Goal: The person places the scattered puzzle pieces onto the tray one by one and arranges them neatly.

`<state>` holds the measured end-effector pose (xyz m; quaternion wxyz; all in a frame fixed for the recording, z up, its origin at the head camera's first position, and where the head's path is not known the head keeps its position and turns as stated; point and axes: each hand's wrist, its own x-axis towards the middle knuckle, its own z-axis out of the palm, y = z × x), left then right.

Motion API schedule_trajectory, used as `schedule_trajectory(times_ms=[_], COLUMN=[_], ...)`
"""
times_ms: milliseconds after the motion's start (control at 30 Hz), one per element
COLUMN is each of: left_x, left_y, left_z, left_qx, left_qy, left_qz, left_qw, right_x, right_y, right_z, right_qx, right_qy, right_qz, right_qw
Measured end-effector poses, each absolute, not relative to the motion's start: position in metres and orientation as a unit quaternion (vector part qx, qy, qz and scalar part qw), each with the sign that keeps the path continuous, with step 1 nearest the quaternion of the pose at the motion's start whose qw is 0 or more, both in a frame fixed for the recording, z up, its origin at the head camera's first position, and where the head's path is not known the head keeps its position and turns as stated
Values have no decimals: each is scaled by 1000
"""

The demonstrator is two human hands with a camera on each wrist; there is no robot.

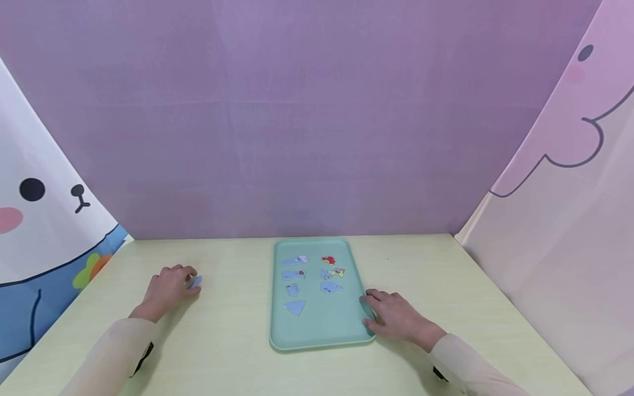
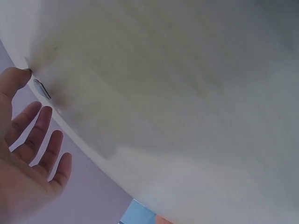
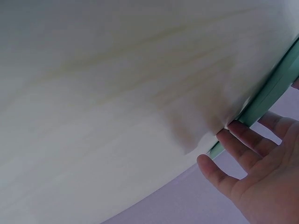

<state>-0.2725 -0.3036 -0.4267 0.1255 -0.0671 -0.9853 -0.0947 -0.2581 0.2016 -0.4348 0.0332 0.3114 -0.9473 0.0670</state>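
Beside a small pale-blue flat piece (image 1: 196, 281) on the table's left side, my left hand (image 1: 170, 289) hovers with thumb and fingers around it. In the left wrist view the piece (image 2: 42, 89) shows between the thumb and the spread fingers, apart from both. My right hand (image 1: 393, 318) rests its fingers along the right rim of a mint-green tray (image 1: 322, 333). Those fingers are extended in the right wrist view, with fingertips at the tray's edge (image 3: 271, 88). Several flat pale-blue pieces lie in the tray, among them a triangular one (image 1: 295, 307) and a red one (image 1: 328, 260).
The pale wooden table (image 1: 238, 330) carries the tray near its middle. A purple cloth wall (image 1: 297, 121) rises behind the far edge. Cartoon-printed cloths stand at both sides, a white-and-blue one (image 1: 44, 236) on the left and a pink one (image 1: 559, 137) on the right.
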Motion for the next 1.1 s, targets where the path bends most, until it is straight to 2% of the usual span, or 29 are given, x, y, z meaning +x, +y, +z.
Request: schedule_trajectory(times_ms=[1100], left_x=[-274], left_y=[-306], left_z=[-428], left_qx=[-67], left_qy=[-980], left_qz=[-149], left_qw=[114], right_x=[-256], right_y=[201], right_z=[-433], right_qx=[311], right_qy=[-947], right_qz=[69], right_qw=[34])
